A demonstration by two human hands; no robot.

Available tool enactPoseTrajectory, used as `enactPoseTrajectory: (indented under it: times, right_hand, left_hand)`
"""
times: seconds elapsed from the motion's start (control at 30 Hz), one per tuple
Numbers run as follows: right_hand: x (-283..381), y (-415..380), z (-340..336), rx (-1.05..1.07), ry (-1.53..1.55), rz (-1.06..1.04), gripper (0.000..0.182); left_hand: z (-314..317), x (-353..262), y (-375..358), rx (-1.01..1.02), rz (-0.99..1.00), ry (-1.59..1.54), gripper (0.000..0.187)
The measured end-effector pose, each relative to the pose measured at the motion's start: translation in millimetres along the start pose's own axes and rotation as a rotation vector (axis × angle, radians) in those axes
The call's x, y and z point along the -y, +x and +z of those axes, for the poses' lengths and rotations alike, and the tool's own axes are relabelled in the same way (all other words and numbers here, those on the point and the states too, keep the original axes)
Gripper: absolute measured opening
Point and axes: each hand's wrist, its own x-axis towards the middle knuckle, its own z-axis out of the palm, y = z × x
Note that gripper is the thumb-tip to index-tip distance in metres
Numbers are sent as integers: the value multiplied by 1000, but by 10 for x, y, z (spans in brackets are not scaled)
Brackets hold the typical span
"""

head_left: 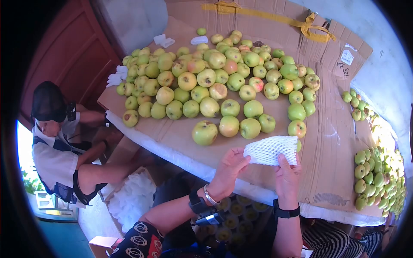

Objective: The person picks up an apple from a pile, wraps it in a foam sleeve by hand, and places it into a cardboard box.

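A white foam net sleeve (269, 150) is stretched between my two hands above the front edge of the cardboard. The fingers of my left hand (230, 170) pinch its narrow left end. My right hand (287, 172) grips the wider right end, thumb on the front of the mesh. A green apple (299, 146) shows as a sliver at that right end; how far it sits inside the sleeve is hidden. Just beyond my hands stand loose apples, the closest being a green apple (250, 128) and a yellow-green apple (297, 128).
Many green and reddish apples (206, 77) cover the cardboard-topped table (325, 172). White foam nets fill a box (133, 198) below left. Packed apples (232, 221) sit under the table edge. Another person (56, 150) sits at left. More apples (374, 180) lie at right.
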Motion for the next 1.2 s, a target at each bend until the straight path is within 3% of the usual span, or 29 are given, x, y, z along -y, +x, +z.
enactPoseTrajectory:
  times: [0.27,0.3,0.37,0.53,0.6,0.63,0.7,0.73,0.8,0.83,0.9,0.97,1.03,1.13,1.2]
  right_hand:
    - [-99,-18,23,28,-74,77,41]
    - [-115,-14,32,121,-56,82,43]
    - [-104,-49,74,185,-127,76,38]
    - [-86,6,32,253,-123,35,31]
    - [-4,23,35,197,-107,43,34]
    - [19,34,43,144,-89,52,39]
    - [18,76,-30,103,-17,61,35]
    - [35,83,-55,107,12,64,35]
    - [40,70,-95,100,43,76,34]
    - [48,74,-103,101,32,63,34]
    - [61,92,-103,98,22,56,34]
    - [70,83,-107,70,15,40,34]
    - [74,80,-98,70,19,46,33]
    - [64,58,-83,72,33,59,32]
    - [59,68,-80,79,40,55,31]
  left_hand:
    - [40,-109,9,112,59,245,34]
    - [21,-138,0,132,-9,230,34]
    - [-5,-137,21,135,-43,107,25]
    - [-96,-290,62,133,40,138,28]
    - [-220,-428,113,-45,524,424,29]
    - [-233,-513,124,-43,520,428,29]
    - [-233,-702,125,-258,856,514,32]
    - [-316,-746,150,-260,851,518,32]
    - [-517,-778,182,-432,823,1314,43]
    - [-580,-797,177,-430,813,1318,43]
    - [-678,-818,169,-323,613,1618,53]
    - [-760,-791,196,-303,525,1675,53]
    - [-827,-735,248,-226,749,1643,52]
    - [-832,-711,296,-269,681,1658,55]
    - [-899,-671,370,-309,735,1647,58]
